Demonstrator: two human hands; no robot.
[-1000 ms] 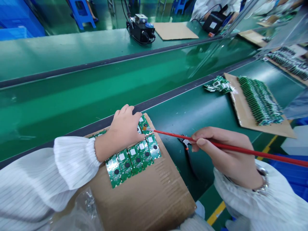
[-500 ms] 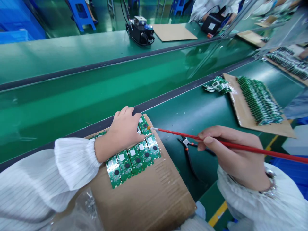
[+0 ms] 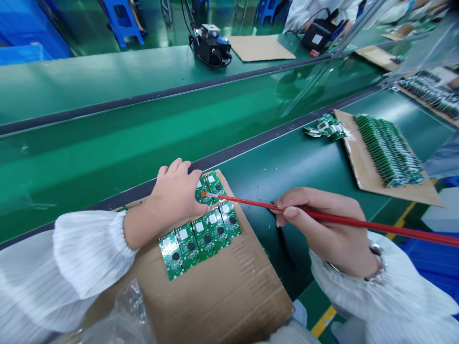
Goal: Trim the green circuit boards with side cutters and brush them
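Observation:
Several small green circuit boards [image 3: 201, 234] lie in rows on a brown cardboard sheet [image 3: 222, 291] in front of me. My left hand [image 3: 177, 191] rests on the upper row with its fingers curled down over the boards, pressing them flat. My right hand [image 3: 322, 227] pinches a long red brush [image 3: 358, 222]. The brush tip touches a board [image 3: 203, 191] just right of my left thumb. Black pliers [image 3: 283, 239] lie on the green table, mostly hidden under my right hand.
A second cardboard sheet [image 3: 362, 167] at the right carries a long stack of green boards [image 3: 389, 148], with a small loose pile [image 3: 324, 126] beside it. A green conveyor belt [image 3: 143, 124] runs behind. A black device [image 3: 211, 43] and another cardboard stand across it.
My left hand has slid left along the boards, uncovering one more. The brush tip has followed it leftward onto the neighbouring board, and my right hand has moved left over the pliers.

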